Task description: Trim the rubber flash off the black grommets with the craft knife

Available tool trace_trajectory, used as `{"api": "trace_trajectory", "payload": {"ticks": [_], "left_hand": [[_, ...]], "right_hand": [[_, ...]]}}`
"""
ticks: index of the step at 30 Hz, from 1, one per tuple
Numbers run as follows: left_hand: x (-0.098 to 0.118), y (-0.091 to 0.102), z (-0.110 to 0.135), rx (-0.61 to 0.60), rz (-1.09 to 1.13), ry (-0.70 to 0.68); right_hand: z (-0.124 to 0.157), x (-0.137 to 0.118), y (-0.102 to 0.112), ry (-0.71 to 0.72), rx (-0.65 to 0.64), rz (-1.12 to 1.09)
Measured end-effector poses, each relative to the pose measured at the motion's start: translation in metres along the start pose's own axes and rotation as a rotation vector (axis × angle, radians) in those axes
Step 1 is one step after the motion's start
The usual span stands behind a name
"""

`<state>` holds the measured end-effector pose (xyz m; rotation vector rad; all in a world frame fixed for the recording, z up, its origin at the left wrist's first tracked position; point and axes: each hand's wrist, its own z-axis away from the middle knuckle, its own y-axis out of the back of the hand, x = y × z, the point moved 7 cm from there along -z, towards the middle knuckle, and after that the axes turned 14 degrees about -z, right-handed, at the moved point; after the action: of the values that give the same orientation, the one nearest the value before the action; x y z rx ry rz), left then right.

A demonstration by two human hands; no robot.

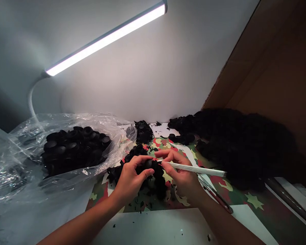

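Note:
My left hand (131, 177) is curled around a small round black rubber part (149, 163), pinched between thumb and fingers above a little heap of black scraps (158, 182). My right hand (180, 173) is closed on a thin white-handled tool (201, 169), held like a pen, with its tip against the black part. Both hands meet over a camouflage-patterned mat (244, 197).
A clear plastic bag (28, 160) holding several black round parts (75, 149) lies at the left. A large dark pile of parts (244, 146) fills the right, beside a brown cardboard wall (277, 71). A lit lamp bar (107, 38) hangs overhead. Scissors (216, 195) lie under my right wrist.

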<state>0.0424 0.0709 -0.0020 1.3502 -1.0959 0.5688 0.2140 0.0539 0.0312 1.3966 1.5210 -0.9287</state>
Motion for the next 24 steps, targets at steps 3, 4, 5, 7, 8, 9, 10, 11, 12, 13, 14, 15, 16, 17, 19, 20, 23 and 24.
{"api": "trace_trajectory", "payload": {"ticks": [3, 4, 5, 7, 8, 9, 10, 11, 12, 13, 14, 15, 16, 17, 19, 20, 23, 24], "left_hand": [[0.006, 0.000, 0.001, -0.024, -0.056, -0.013], [0.009, 0.000, 0.001, -0.017, -0.083, -0.040], [0.012, 0.000, 0.001, -0.001, -0.112, -0.076], [0.018, 0.001, 0.003, 0.042, -0.167, -0.148], [0.020, 0.002, 0.003, 0.061, -0.187, -0.171], [0.020, 0.002, 0.004, 0.076, -0.198, -0.180], [0.020, 0.001, 0.005, 0.086, -0.200, -0.178], [0.018, 0.001, 0.006, 0.093, -0.195, -0.171], [0.017, 0.001, 0.006, 0.100, -0.187, -0.163], [0.016, 0.001, 0.007, 0.107, -0.175, -0.156], [0.015, 0.000, 0.007, 0.111, -0.164, -0.152], [0.014, 0.000, 0.007, 0.113, -0.156, -0.149], [0.014, 0.000, 0.006, 0.113, -0.154, -0.148], [0.014, 0.000, 0.006, 0.114, -0.156, -0.148], [0.014, 0.001, 0.005, 0.123, -0.172, -0.154], [0.014, 0.001, 0.005, 0.131, -0.182, -0.157], [0.017, 0.002, 0.004, 0.145, -0.204, -0.175], [0.019, 0.002, 0.004, 0.145, -0.210, -0.181]], "right_hand": [[-0.002, -0.005, 0.007, 0.118, 0.041, 0.029], [-0.003, -0.005, 0.006, 0.129, 0.037, 0.064], [-0.003, -0.004, 0.003, 0.123, 0.015, 0.103], [-0.002, -0.002, -0.008, 0.094, -0.047, 0.157], [-0.001, 0.000, -0.012, 0.080, -0.063, 0.163], [-0.001, 0.001, -0.016, 0.066, -0.065, 0.152], [0.000, 0.003, -0.019, 0.050, -0.058, 0.132], [0.000, 0.005, -0.020, 0.039, -0.044, 0.109], [0.000, 0.007, -0.021, 0.031, -0.029, 0.090], [0.001, 0.008, -0.022, 0.031, -0.022, 0.076], [0.001, 0.008, -0.023, 0.043, -0.020, 0.067], [0.002, 0.007, -0.023, 0.066, -0.018, 0.062], [0.002, 0.007, -0.023, 0.092, -0.014, 0.061], [0.002, 0.006, -0.022, 0.114, -0.011, 0.063], [0.003, 0.006, -0.022, 0.137, -0.009, 0.074], [0.003, 0.007, -0.023, 0.140, -0.011, 0.087], [0.004, 0.007, -0.026, 0.147, -0.018, 0.161], [0.004, 0.005, -0.027, 0.153, -0.018, 0.187]]}}
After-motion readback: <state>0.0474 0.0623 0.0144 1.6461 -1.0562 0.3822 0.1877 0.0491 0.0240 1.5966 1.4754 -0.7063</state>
